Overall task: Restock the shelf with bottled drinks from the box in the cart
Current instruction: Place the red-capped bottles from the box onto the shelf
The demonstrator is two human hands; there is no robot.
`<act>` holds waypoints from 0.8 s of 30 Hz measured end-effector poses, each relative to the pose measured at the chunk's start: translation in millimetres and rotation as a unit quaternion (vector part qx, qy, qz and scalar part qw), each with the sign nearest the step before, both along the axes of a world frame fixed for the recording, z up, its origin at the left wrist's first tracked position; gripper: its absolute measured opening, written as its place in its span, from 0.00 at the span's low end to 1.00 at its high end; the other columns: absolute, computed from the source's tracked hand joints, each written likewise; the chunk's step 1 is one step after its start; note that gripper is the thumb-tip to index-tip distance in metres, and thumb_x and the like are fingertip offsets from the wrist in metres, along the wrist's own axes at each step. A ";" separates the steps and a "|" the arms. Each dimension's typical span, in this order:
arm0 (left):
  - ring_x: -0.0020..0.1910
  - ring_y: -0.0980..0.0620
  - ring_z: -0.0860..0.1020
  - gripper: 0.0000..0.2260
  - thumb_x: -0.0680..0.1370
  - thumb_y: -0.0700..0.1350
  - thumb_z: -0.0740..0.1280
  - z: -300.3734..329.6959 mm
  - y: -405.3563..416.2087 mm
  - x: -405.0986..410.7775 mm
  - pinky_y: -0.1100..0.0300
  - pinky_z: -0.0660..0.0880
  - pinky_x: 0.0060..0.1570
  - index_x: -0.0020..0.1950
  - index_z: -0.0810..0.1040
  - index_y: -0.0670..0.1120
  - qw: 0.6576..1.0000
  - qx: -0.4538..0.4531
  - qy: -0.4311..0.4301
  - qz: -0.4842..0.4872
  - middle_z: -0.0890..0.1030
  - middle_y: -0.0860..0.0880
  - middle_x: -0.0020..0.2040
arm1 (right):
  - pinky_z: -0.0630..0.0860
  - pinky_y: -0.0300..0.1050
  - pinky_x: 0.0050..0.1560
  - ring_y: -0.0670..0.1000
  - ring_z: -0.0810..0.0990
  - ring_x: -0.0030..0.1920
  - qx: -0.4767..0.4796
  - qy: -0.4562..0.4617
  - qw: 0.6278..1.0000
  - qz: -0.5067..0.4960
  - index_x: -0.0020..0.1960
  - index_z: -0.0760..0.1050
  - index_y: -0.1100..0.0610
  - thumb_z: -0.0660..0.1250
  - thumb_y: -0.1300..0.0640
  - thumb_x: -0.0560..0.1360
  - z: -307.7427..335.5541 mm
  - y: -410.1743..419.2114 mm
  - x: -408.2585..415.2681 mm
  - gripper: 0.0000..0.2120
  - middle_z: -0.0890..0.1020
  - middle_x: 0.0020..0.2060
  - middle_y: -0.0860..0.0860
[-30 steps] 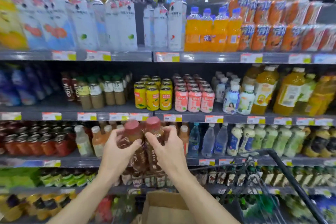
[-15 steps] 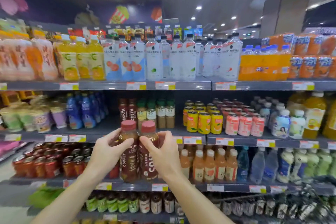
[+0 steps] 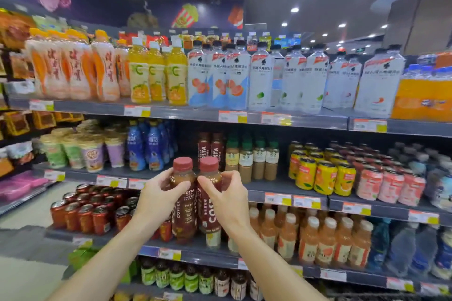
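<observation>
I hold two brown Costa coffee bottles with red caps side by side in front of the shelves. My left hand grips the left bottle and my right hand grips the right bottle. Both bottles stand upright at the height of the second shelf. Two matching Costa bottles stand at the back of that shelf, with a dark gap in front of them. The cart and the box are out of view.
Green-capped coffee bottles stand right of the gap, blue bottles to its left. Yellow cans and pink cans fill the shelf further right. Red cans and orange bottles sit one shelf below.
Both hands have lifted the two bottles from the lower shelf level up to the second shelf. My view has tilted up and left, and the cart and box have dropped out of sight.
</observation>
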State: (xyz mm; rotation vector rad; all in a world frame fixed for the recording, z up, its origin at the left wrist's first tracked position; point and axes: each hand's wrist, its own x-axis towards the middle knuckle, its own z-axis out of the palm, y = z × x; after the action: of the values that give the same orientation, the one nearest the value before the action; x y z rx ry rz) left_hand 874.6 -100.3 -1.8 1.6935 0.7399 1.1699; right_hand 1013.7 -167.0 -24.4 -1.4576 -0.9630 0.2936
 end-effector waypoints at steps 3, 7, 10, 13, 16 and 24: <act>0.38 0.73 0.78 0.15 0.75 0.39 0.71 -7.0 36.8 1.9 0.74 0.73 0.37 0.45 0.74 0.61 1.000 0.003 0.018 -0.006 0.80 0.69 0.33 | 0.77 0.36 0.45 0.39 0.80 0.46 0.002 0.003 1.000 0.000 0.50 0.70 0.45 0.74 0.38 0.68 -9.4 39.1 2.3 0.19 0.81 0.45 0.42; 0.39 0.67 0.81 0.13 0.75 0.39 0.71 -10.9 96.0 12.3 0.67 0.76 0.41 0.44 0.77 0.59 0.998 0.013 0.059 0.007 0.83 0.65 0.36 | 0.75 0.37 0.46 0.41 0.78 0.48 0.008 0.017 1.000 -0.011 0.53 0.71 0.47 0.73 0.37 0.68 -21.8 98.9 11.5 0.22 0.80 0.47 0.43; 0.42 0.58 0.83 0.11 0.74 0.39 0.71 -11.6 141.4 27.3 0.66 0.78 0.41 0.47 0.81 0.56 0.997 0.012 0.078 0.003 0.86 0.55 0.41 | 0.76 0.42 0.52 0.42 0.78 0.50 0.007 0.030 0.999 -0.028 0.56 0.71 0.48 0.73 0.36 0.67 -29.4 144.1 25.8 0.25 0.79 0.48 0.43; 0.42 0.64 0.82 0.11 0.74 0.39 0.72 -12.2 178.8 44.1 0.74 0.74 0.37 0.49 0.81 0.55 0.996 0.012 0.084 -0.004 0.85 0.58 0.41 | 0.78 0.47 0.54 0.43 0.79 0.51 0.012 0.033 0.998 -0.045 0.56 0.71 0.47 0.73 0.34 0.65 -32.2 182.2 42.9 0.26 0.81 0.49 0.43; 0.40 0.67 0.81 0.10 0.74 0.39 0.72 -11.4 211.1 61.6 0.75 0.72 0.36 0.50 0.80 0.53 0.996 0.009 0.082 -0.013 0.84 0.57 0.43 | 0.77 0.45 0.53 0.42 0.79 0.49 0.012 0.031 0.998 -0.061 0.55 0.71 0.48 0.74 0.36 0.66 -29.3 211.0 57.5 0.25 0.81 0.47 0.42; 0.41 0.68 0.81 0.11 0.74 0.39 0.71 -19.0 269.0 101.3 0.75 0.73 0.38 0.51 0.80 0.53 0.995 -0.019 0.075 -0.057 0.84 0.55 0.45 | 0.75 0.41 0.51 0.43 0.78 0.50 0.012 0.041 0.992 -0.116 0.55 0.71 0.49 0.74 0.37 0.67 -37.3 258.2 85.3 0.24 0.80 0.48 0.43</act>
State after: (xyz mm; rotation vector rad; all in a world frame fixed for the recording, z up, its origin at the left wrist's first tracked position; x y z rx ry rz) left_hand 975.9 168.7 -20.8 1.7819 0.7416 0.9539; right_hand 1099.0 91.1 -61.7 -1.5080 -0.7197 0.1689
